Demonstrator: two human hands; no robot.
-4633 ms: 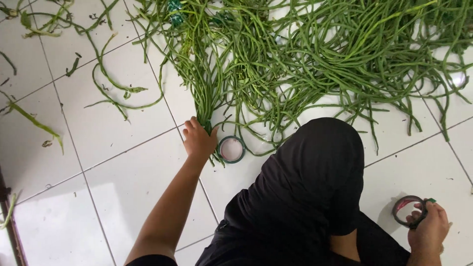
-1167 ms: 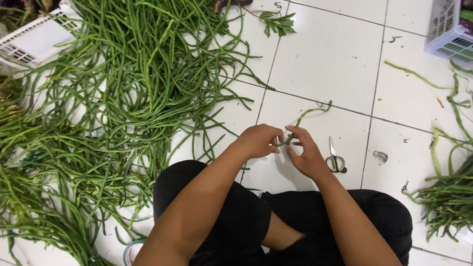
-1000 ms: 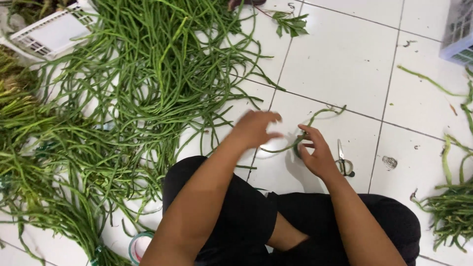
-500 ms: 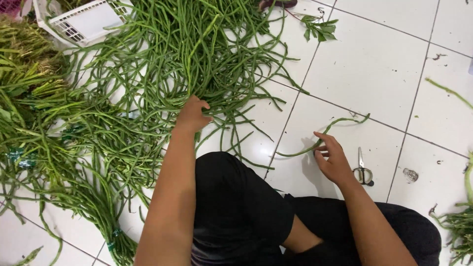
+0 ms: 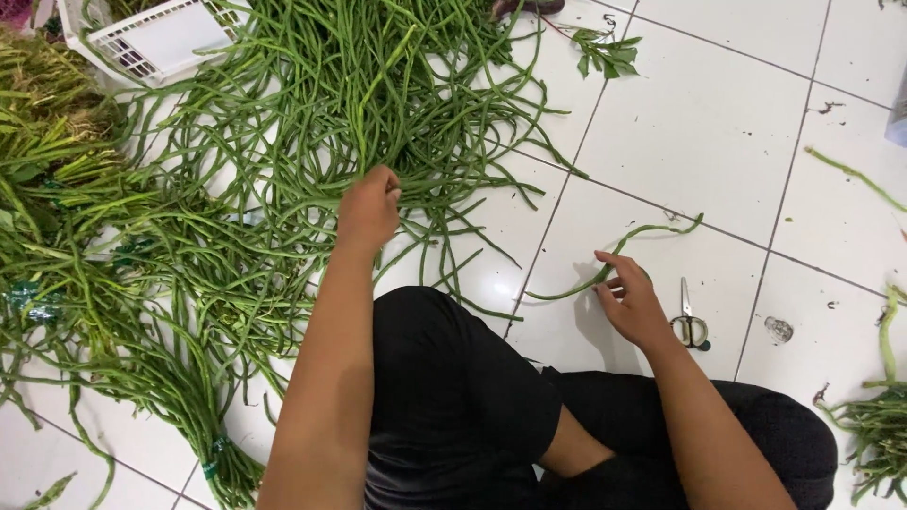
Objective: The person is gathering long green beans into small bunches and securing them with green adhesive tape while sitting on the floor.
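Long beans (image 5: 312,113) lie in a loose, tangled heap on the white tiled floor (image 5: 718,123), spreading up and to the left of the person's black-clad knee (image 5: 453,387). The left hand (image 5: 368,210) reaches from that knee into the near edge of the heap, its fingers clenched around a few strands that rise straight up from the fist, apparently to draw them free of the tangle. Its knuckles face the camera, so how many strands it holds cannot be told.

To the right of the knee, the right hand (image 5: 631,304) rests low over the tile with its fingers loosely curled on 1 single bean (image 5: 614,264), which curves away toward the upper right; the grip looks light, more a pinning touch than a full clench, probably to keep the strand in place while the other hand gathers more. Just beside that hand, on the side away from the knee, a small pair of scissors (image 5: 692,321) lies flat, within easy reach, and a small clear object (image 5: 778,329) sits a little beyond it.

Far up and left of the knee, a white plastic basket (image 5: 161,38) stands tilted at the edge of the heap. Bundled greens (image 5: 57,123) lie left of the heap. Another bunch of beans (image 5: 879,425) lies well to the right of the knee, apart from the main pile, perhaps already sorted.
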